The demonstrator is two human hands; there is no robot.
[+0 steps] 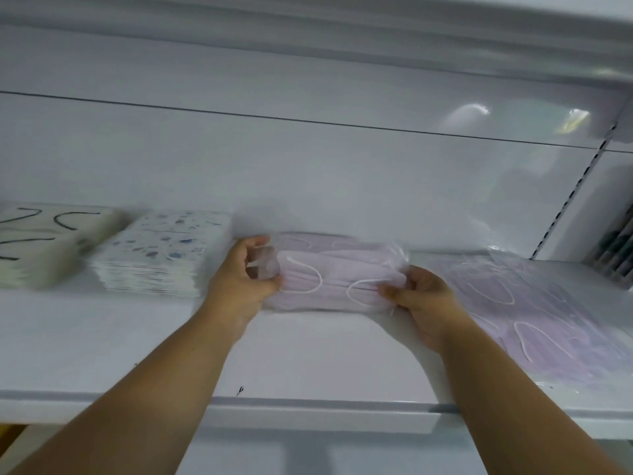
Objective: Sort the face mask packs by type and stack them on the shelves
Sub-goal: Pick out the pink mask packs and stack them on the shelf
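Observation:
A clear-wrapped pack of pale pink face masks with white ear loops lies on the white shelf, on top of more pink packs behind it. My left hand grips the pack's left end, fingers curled round the plastic. My right hand grips its right end. More pink mask packs lie flat to the right. A stack of white packs with blue speckles stands to the left, and beside it a cream stack with black loops.
The shelf's white back panel rises behind the packs, and another shelf overhangs above. A slotted upright stands at the right with dark items beyond it. The shelf's front lip runs across below my forearms.

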